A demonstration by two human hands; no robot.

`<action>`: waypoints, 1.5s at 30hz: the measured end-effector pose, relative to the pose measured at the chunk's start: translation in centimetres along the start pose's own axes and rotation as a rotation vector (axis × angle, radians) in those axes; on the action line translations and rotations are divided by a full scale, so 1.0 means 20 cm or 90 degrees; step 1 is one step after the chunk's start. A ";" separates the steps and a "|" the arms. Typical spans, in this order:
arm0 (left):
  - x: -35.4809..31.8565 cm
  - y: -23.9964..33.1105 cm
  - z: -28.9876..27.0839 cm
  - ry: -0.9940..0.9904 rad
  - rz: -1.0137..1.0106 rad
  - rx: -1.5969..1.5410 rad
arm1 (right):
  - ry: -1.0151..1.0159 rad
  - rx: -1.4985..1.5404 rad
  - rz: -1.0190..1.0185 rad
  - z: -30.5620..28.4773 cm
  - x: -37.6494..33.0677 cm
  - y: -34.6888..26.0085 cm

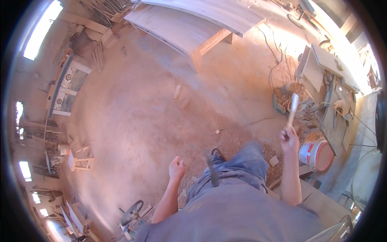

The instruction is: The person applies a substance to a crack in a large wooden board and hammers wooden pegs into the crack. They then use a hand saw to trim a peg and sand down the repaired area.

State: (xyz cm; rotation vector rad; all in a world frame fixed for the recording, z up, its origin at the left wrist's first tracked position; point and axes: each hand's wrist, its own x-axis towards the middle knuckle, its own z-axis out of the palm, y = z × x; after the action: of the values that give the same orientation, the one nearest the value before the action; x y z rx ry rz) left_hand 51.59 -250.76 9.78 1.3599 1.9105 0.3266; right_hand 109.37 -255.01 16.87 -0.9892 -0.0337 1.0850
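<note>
My right hand [290, 140] is raised on the right side, fingers closed round a short wooden-handled tool [293, 109]. The tool points away from me, and its far end is wider, flat and whitish-grey; its exact kind is unclear. Beside my right forearm a white and red bucket [308, 154] stands tilted in view. My left hand [176, 168] hangs over the dusty floor with its fingers curled in, and nothing shows in it. My left hand is well apart from any object.
Large wooden panels [177, 30] lie on a support at the far side. At right, a cluttered bench [332, 117] holds boards and cords, with a teal power tool [278, 104] nearby. A small wooden stool [80, 158] stands left; a handwheel [132, 213] is at near left. Wood scraps [177, 91] dot the floor.
</note>
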 end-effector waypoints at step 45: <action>7.20 0.97 -4.78 0.353 0.249 -0.167 | -0.083 -0.302 -0.057 7.89 5.41 3.09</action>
State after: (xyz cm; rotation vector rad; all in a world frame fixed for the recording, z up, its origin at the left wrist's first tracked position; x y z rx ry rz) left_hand -23.23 -94.44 24.85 1.5625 1.9139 1.2104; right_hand 45.89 -64.27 22.03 -1.3242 -0.4543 1.0802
